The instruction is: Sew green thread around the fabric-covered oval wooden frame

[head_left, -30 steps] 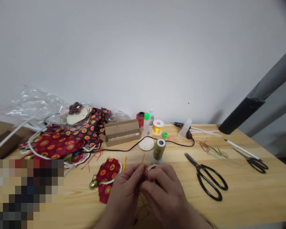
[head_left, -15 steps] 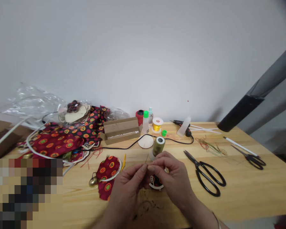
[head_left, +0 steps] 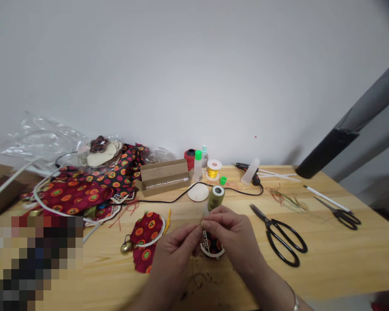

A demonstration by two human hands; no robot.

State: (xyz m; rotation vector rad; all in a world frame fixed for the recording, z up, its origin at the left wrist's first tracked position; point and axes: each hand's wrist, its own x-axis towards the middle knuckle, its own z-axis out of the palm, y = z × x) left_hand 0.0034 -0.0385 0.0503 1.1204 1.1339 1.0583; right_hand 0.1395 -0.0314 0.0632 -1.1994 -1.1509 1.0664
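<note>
Both my hands meet at the front middle of the wooden table. My left hand is pinched with thumb and fingers together beside a small round piece of white frame and red patterned cloth. My right hand curls over that piece and pinches something thin above it, too small to name. An olive thread spool stands just behind my fingers. Loose dark thread lies on the table under my hands.
Large black scissors lie to the right, smaller scissors farther right. A red patterned cloth round with a bell lies left. Cloth pile, cardboard box, bottles, yellow spool and glue gun line the back.
My right hand has risen and turned, uncovering the small round cloth piece beneath it. The pinch of both hands has moved slightly up toward the olive spool.
</note>
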